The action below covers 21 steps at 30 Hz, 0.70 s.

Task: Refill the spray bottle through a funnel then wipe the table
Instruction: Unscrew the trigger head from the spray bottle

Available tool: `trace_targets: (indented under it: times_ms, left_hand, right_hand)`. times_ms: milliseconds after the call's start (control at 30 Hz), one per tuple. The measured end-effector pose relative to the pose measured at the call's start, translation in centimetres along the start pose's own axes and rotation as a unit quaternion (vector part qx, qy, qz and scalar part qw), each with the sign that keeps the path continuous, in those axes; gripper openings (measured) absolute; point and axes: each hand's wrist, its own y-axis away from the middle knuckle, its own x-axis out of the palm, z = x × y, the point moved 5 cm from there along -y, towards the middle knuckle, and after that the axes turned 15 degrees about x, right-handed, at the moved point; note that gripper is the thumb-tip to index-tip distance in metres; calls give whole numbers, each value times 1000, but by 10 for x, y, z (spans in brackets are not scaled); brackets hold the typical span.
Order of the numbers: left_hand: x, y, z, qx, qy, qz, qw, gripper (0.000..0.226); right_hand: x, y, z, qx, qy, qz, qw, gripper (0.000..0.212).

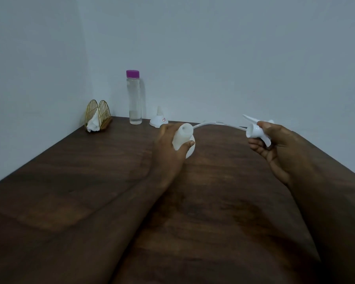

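**Spray bottle held open over a dark table**

Pale blue-grey walls meet in a corner behind a dark wooden table (pixel 90 191). Near its far edge stand a clear water bottle (pixel 135 99) with a purple cap, a gold wire napkin holder (pixel 98 114) and a white funnel (pixel 158 119), spout up. The left hand (pixel 168 148) wraps the white spray bottle (pixel 182 138), which is uncapped and tilted over the table. The right hand (pixel 275 144) grips the spray head (pixel 256 132), its dip tube (pixel 213 124) arching toward the bottle's mouth.

I see a dark brown table (pixel 70 181) with wavy wood lines. The spray bottle (pixel 182 138), its spray head (pixel 256 130) and the funnel (pixel 158 119) are white. The clear bottle (pixel 135 99) has a purple cap (pixel 132 74). The napkin holder (pixel 103 113) is gold.
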Motion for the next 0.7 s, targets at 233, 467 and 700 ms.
trace_targets:
  times_ms: [233, 467, 700]
  left_hand:
    - [3, 0, 10, -5, 3, -6, 1000, 49]
    - [4, 0, 16, -6, -10, -15, 1000, 51]
    - [0, -2, 16, 8, -27, -30, 999, 49]
  right_hand:
    - [-5, 5, -1, -15, -6, 22, 1000, 13]
    - [-8, 4, -1, -1, -7, 36, 999, 17]
    - [-10, 2, -3, 20, -28, 31, 999, 20]
